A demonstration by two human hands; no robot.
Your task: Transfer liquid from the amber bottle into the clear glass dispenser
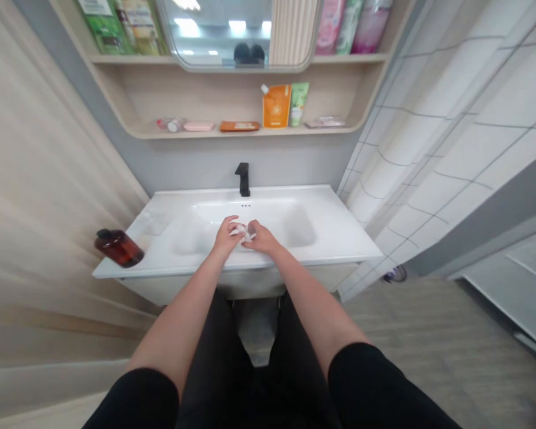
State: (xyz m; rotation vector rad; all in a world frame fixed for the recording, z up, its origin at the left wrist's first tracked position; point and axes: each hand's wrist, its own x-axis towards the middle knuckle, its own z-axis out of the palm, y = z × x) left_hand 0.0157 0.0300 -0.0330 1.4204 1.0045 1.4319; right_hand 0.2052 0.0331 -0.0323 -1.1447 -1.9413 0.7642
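Over the front of the white sink basin [301, 223], both my hands meet around a small, crumpled-looking, whitish translucent thing [246, 233]. It is too small and blurred for me to name its kind. My left hand [227, 234] pinches it from the left, with one finger stretched out above. From the other side, my right hand [261, 236] has its fingers curled round it. Behind the hands, a black faucet [243, 180] stands at the basin's back edge.
A brown pump-less bottle [119, 247] stands on the counter's left end, near a clear flat item [154, 223]. Above, a shelf [196, 134] holds an orange pouch [276, 106], a green tube [299, 103] and small packets. A mirror [223, 36] hangs over it; tiled wall [455, 149] rises right.
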